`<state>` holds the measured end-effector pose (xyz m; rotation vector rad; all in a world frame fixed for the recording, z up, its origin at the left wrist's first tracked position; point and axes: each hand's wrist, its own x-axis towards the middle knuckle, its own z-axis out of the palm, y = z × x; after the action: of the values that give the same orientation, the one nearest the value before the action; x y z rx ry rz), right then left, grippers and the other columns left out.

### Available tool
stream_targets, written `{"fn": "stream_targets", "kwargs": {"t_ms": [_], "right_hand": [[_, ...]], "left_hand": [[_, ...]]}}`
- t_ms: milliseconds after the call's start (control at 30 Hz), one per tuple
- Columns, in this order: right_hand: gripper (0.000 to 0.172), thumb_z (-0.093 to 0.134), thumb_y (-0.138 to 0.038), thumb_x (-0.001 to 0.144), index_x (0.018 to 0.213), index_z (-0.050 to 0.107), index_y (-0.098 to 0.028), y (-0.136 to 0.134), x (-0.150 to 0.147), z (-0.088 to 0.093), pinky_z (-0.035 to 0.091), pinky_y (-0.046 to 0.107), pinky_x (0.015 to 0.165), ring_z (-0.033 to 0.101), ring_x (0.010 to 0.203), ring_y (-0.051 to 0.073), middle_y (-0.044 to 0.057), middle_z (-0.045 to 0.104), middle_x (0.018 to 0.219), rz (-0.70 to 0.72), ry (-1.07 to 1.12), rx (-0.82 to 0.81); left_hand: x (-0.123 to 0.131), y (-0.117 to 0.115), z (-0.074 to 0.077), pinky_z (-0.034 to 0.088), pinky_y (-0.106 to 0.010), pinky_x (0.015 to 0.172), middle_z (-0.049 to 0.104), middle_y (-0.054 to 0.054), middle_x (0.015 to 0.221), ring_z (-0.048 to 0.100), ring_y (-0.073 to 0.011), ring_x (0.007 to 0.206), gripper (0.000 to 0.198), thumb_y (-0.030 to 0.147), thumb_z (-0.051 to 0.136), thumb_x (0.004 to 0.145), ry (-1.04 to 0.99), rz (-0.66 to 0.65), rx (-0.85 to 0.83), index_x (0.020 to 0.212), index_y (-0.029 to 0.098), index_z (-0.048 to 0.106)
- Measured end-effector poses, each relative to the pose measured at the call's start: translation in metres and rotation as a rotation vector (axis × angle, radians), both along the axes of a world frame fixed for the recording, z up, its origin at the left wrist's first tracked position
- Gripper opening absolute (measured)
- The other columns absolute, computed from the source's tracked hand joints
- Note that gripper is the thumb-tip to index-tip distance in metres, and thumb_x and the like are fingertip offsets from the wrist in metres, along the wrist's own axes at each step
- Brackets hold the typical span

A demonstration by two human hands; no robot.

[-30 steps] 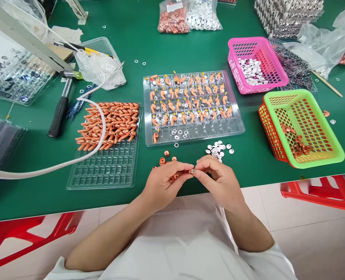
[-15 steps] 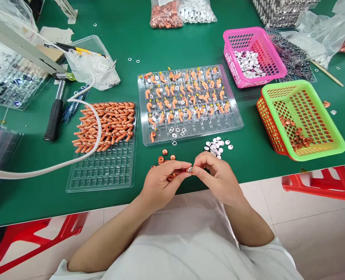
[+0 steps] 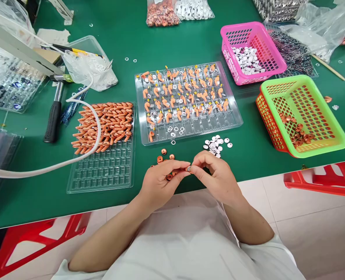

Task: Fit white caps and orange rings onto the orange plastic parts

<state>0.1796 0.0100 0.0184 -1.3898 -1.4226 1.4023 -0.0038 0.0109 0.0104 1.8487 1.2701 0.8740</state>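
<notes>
My left hand (image 3: 160,181) and my right hand (image 3: 216,177) meet at the table's front edge, fingertips pinched together. Between them is a small round copper-coloured cap (image 3: 188,168) with a pale face; the fingers cover most of it. Just beyond my left hand lie several loose copper-coloured caps (image 3: 160,159), some partly hidden by the fingers. Past my right hand is a small heap of white discs (image 3: 214,145). Farther up, a clear plastic tray (image 3: 190,136) holds rows of curved orange pieces, with a few white rings near its front.
A tray (image 3: 102,182) of stacked copper-coloured tubes lies left, crossed by a white hose (image 3: 58,165). A hammer (image 3: 52,120) rests beyond it. On the right stand a pink basket (image 3: 229,64) with white discs and a green basket (image 3: 335,146) with copper-coloured caps.
The whole view has shifted slightly. Both hands stay together around the small cap, whose pale face shows a little less than before.
</notes>
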Motion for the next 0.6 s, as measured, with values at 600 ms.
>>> {"fn": "stream_targets", "kwargs": {"t_ms": [600], "right_hand": [[0.011,0.064,-0.029,0.089,0.082,0.06,-0.022,-0.0031,0.0042,-0.0005,0.048,0.029,0.071,0.058,0.077,0.015,0.0,0.061,0.083,0.061,0.177,-0.169]], "left_hand": [[-0.0011,-0.0055,0.0056,0.058,-0.022,0.07,0.079,-0.002,0.087,0.073,-0.0136,0.074,0.015,0.014,0.066,0.089,-0.141,-0.071,0.075,0.1,0.022,0.071]]}}
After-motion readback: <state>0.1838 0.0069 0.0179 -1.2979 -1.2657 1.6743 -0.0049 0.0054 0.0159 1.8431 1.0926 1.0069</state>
